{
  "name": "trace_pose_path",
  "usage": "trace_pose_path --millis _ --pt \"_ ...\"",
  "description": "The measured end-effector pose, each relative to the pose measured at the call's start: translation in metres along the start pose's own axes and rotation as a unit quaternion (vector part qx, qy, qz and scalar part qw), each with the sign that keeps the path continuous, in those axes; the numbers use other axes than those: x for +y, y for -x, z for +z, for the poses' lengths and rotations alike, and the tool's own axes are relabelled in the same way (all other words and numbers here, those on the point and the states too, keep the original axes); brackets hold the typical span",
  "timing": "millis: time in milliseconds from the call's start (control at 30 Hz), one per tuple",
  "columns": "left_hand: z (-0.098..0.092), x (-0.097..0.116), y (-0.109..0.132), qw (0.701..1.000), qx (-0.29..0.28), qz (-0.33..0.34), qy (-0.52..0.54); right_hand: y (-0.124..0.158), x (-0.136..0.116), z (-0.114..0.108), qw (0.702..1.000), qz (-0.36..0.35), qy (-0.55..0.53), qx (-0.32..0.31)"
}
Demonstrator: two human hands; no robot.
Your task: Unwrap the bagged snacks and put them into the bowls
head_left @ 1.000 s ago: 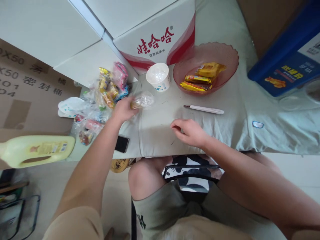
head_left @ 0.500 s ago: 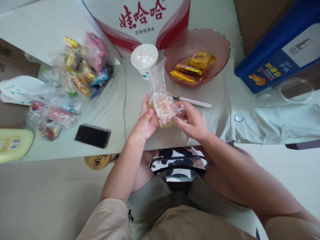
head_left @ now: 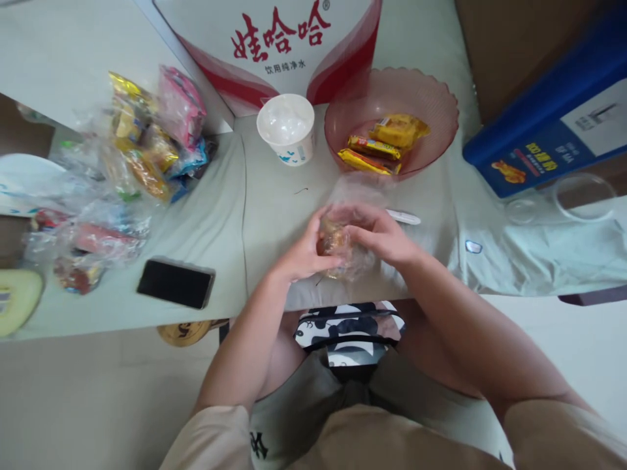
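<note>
Between my hands is a clear plastic bag (head_left: 337, 238) with something yellowish-brown inside, blurred by motion. My left hand (head_left: 306, 251) curls round its left side, thumb toward me. From the right, my right hand (head_left: 379, 235) presses its fingers and thumb against the crinkled plastic. A white knife-like tool (head_left: 404, 217) lies just beyond my right hand, partly hidden by it. Farther back stand a white paper cup (head_left: 289, 134) with clear plastic in it and a pink scalloped bowl (head_left: 337, 124) holding several yellow-wrapped snacks (head_left: 377, 145).
On the left lie a black phone (head_left: 176, 282) and a pile of wrapped snacks (head_left: 142, 143). A white and red carton (head_left: 279, 39) stands at the back. To the right are a blue box (head_left: 533, 124) and a clear plastic cup (head_left: 543, 202) on its side. The table's edge runs before my lap.
The bag has come lower and nearer to me, its loose top no longer standing up by the paper cup. My hands have closed in round it. The camera view has shifted slightly.
</note>
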State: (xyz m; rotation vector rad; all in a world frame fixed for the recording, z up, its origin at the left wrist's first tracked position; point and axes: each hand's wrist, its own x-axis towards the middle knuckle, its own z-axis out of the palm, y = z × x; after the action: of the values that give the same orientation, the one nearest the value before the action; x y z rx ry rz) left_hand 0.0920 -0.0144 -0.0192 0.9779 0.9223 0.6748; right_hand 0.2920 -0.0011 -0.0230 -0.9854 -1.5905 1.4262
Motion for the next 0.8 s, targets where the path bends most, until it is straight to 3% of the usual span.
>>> trace_pose_path --millis 167,367,600,800 --pt "0.001 0.0 -0.007 0.996 0.066 0.058 -0.009 -0.003 -0.007 0.017 0.976 -0.134 0.171 0.017" --pt "0.004 -0.005 -0.01 0.98 0.162 0.117 -0.009 0.005 -0.004 0.026 0.953 -0.134 0.269 0.041" --pt "0.009 -0.015 -0.013 0.975 0.167 0.14 -0.03 0.008 0.007 0.024 0.93 -0.216 0.286 0.083" --pt "0.012 -0.008 -0.013 0.981 0.151 0.097 0.077 0.004 0.01 0.023 0.923 -0.215 0.296 0.122"
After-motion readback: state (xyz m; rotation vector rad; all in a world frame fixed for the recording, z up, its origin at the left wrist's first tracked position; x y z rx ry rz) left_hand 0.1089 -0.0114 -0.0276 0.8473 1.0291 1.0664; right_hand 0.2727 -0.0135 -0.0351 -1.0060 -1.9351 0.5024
